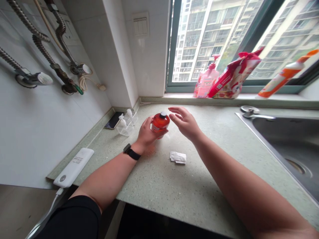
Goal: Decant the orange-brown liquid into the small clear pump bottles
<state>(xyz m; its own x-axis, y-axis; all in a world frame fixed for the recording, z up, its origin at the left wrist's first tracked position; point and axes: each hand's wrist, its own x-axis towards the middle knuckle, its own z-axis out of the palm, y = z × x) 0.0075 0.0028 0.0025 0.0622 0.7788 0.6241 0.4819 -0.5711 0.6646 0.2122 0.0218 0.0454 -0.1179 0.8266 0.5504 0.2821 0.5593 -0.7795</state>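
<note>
My left hand (149, 133) is wrapped round a red-orange bottle (160, 121) with a black cap (162, 115), held over the countertop. The bottle leans slightly, and part of its label shows above my thumb. Just right of the bottle is my right hand (184, 121), its fingers stretched out and apart, holding nothing. A folded white tissue (177, 157) lies on the counter between my forearms. Left of the bottle stand two clear square containers with white pump tops, the nearer container (125, 128) and the farther container (133, 117).
A dark phone (114, 120) and a cabled white power bank (74, 168) lie along the left wall. On the windowsill stand a pink pump bottle (206, 81), a red pouch (234, 78) and an orange-white bottle (279, 79). The steel sink (279, 132) is at right; pipe valves (37, 79) stick out upper left.
</note>
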